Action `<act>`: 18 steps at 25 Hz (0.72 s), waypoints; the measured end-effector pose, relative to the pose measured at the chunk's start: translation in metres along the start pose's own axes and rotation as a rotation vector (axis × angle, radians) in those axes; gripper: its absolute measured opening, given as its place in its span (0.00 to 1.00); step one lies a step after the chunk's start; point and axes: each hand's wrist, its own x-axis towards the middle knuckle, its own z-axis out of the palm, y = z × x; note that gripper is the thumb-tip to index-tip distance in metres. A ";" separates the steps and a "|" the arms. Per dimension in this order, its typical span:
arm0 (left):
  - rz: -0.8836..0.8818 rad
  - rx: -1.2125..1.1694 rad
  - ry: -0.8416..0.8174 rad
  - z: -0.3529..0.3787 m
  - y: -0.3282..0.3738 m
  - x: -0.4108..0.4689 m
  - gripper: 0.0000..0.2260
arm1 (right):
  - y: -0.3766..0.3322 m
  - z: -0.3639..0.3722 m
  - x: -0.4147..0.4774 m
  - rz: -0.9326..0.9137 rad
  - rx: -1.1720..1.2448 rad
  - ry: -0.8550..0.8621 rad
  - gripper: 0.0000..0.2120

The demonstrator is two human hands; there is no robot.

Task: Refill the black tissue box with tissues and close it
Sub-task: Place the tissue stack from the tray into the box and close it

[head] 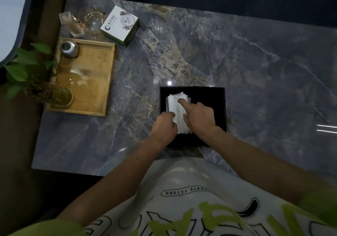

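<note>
— Look, the bench (237, 53) is dark grey stone with pale lines in it. What is on it?

— A black tissue box (209, 97) sits near the front edge, right by the person. It is open on top.

— Where are the tissues (175, 106)?

— The white stack lies inside the box, on its left side.

— What do the hands do?

— The left hand (164, 126) has its fingers (170, 115) curled on the near left edge of the stack and grips it. The right hand (200, 115) holds one finger out straight and presses it down on top of the stack. Its other fingers are tucked in and hold nothing.

— What else is there?

— A wooden tray (94, 89) is on the left, with a small metal tin (69, 48) in its far corner. A white and green box (120, 26) and a glass dish (93, 22) stand behind the tray. A green plant (20, 66) is at the left edge.
</note>
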 end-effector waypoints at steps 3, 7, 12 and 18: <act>-0.016 0.052 -0.070 0.001 0.001 0.007 0.14 | 0.005 0.005 -0.003 -0.082 -0.199 0.058 0.13; -0.023 0.127 -0.138 0.006 0.000 0.014 0.05 | 0.009 0.011 -0.007 -0.162 -0.283 0.086 0.09; 0.003 0.176 -0.182 0.017 -0.005 0.015 0.15 | 0.014 0.016 -0.014 -0.164 -0.223 0.004 0.08; 0.043 0.125 -0.162 0.016 -0.006 0.011 0.20 | 0.032 0.012 -0.026 -0.142 0.111 0.062 0.21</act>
